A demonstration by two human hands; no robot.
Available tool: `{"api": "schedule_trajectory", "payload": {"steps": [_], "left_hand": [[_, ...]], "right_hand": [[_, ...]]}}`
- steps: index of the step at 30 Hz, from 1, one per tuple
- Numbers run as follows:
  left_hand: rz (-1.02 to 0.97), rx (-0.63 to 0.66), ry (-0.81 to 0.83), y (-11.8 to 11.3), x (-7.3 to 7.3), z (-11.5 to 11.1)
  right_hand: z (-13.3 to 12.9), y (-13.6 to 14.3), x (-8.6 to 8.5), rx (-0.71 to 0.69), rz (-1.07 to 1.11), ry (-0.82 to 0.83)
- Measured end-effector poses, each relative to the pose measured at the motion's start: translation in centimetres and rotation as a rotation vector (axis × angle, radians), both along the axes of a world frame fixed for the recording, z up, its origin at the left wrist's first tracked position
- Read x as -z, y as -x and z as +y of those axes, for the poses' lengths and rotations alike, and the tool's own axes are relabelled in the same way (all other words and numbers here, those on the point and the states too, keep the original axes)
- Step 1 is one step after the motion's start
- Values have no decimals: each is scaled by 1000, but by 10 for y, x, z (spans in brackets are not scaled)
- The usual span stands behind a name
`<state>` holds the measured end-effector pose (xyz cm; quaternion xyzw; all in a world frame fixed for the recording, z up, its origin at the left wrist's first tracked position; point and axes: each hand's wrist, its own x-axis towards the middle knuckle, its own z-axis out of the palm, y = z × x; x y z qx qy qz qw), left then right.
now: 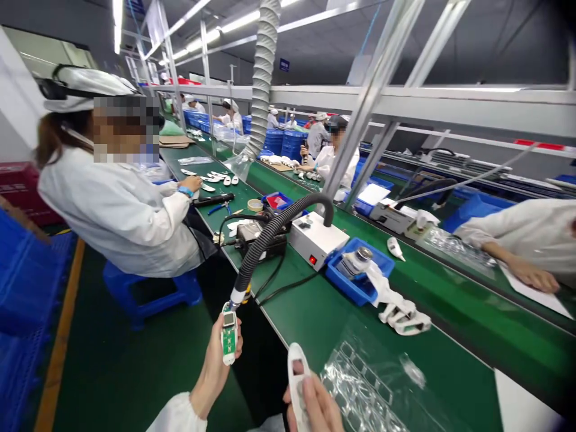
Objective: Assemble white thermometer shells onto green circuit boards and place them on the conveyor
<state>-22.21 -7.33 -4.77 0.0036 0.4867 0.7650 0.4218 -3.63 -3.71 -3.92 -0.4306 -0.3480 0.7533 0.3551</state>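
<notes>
My left hand (216,354) is closed round a white device half with a green circuit board (229,339) and a small square display facing up. Its upper end is at the nozzle (238,295) of a black flexible hose (270,231); whether they touch I cannot tell. Lower and to the right, my right hand (317,405) grips a long white plastic cover (297,375) with a window opening, its thumb across the front. The two parts are apart. Beyond the cover, a clear plastic blister sheet (360,390) lies on the green bench (306,318).
The hose runs from a white box (317,240) with a red switch. Beside it stands a blue bin (346,285) with a metal-capped bottle; white shells (405,315) lie near. A co-worker (121,198) sits at left. Another person's hand (533,276) rests across the conveyor.
</notes>
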Motion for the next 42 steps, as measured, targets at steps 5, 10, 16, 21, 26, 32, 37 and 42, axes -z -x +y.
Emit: {"api": "schedule_trajectory", "payload": {"steps": [5,10,16,21,26,32,37,42], "left_hand": [[3,-70,84,13,6,-20],[4,-180,152,29,7,-32],[17,-97,145,11,-3,-17],[55,-121,146,22,-6,-22],[102,-87,158,23,-5,-25],[103,74,128,3,-2,-7],[7,96,92,-15,-4,-11],[-123,200,67,-49,-12,-28]], "right_hand": [[8,109,9,-303,32,80],[1,168,16,-386,80,129],[-1,143,18,-281,73,137],[-5,160,8,-282,104,131],[-5,158,6,-301,103,99],[2,97,13,-233,75,122],[-3,49,13,-187,221,219],[-12,17,4,-68,290,319]]}}
